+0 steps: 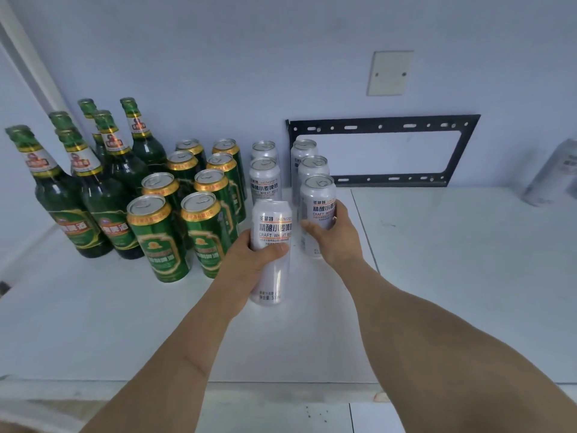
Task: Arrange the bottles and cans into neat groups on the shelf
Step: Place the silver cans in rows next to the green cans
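Front of the left silver-can column, the left hand grips an upright silver wheat-beer can; right hand wraps the front can of the right column, just beside it.

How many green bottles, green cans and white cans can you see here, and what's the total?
green bottles: 6
green cans: 8
white cans: 7, counting one gripped by the left hand, one by the right hand, and a blurred one at far right
Total: 21
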